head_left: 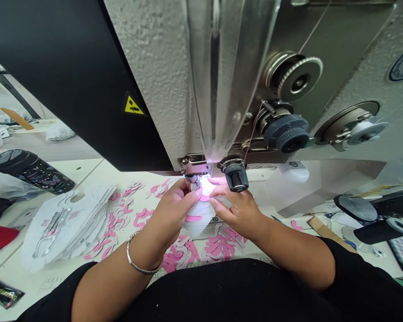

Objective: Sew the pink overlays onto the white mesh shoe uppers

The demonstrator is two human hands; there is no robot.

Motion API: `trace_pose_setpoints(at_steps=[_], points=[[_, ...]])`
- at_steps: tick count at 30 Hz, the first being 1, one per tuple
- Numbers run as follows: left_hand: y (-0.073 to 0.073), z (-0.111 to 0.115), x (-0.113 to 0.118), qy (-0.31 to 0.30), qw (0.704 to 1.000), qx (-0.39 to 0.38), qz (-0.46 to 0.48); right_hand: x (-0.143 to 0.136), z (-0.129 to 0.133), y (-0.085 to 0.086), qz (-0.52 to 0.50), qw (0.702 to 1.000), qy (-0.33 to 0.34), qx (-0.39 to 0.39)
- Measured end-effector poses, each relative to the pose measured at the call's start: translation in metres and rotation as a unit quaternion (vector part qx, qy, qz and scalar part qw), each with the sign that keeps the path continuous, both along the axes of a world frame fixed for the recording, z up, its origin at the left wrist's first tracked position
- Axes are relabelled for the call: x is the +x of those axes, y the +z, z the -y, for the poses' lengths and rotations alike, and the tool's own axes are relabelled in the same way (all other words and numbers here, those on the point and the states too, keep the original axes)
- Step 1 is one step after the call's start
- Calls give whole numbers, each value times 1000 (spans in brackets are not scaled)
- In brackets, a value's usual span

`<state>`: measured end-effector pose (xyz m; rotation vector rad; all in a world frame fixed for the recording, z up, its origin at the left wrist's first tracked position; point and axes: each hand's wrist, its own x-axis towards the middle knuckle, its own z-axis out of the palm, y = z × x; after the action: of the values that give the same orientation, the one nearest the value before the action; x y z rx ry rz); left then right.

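Note:
A white textured fabric piece (198,226) lies under the lit needle area of a sewing machine (161,80). One pink curved strip (193,218) is on its lower part, and another pink bit (204,197) shows between the hands. My left hand (174,205) is closed on the fabric's left side, thumb and fingers pinching near the presser foot. From the right, my right hand (237,208) pinches the pink bit at the fabric's edge, its thumb and index finger close together. The needle itself is lost in the glare.
Pink and white cut strips (221,245) are scattered before and left of the fabric. A stack of white pieces (67,223) and a black patterned bottle (32,170) stand left. Black thread spools (383,230) lie right. The machine head hangs low over both hands.

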<state>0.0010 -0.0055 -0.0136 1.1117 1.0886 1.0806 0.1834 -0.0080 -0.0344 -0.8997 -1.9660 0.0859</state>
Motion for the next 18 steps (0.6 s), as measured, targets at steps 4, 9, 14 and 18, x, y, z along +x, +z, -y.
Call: trace_pose_setpoints(at_steps=[4, 9, 14, 18], points=[[4, -1, 0, 10, 1000, -5, -27, 12, -6, -3, 87, 988, 70, 106], [10, -4, 2, 7, 1000, -24, 1, 17, -17, -13, 123, 974, 80, 172], [13, -7, 3, 16, 997, -56, 48, 13, -18, -8, 75, 983, 86, 141], [13, -11, -1, -10, 995, -75, 72, 13, -19, -1, 47, 986, 109, 117]])
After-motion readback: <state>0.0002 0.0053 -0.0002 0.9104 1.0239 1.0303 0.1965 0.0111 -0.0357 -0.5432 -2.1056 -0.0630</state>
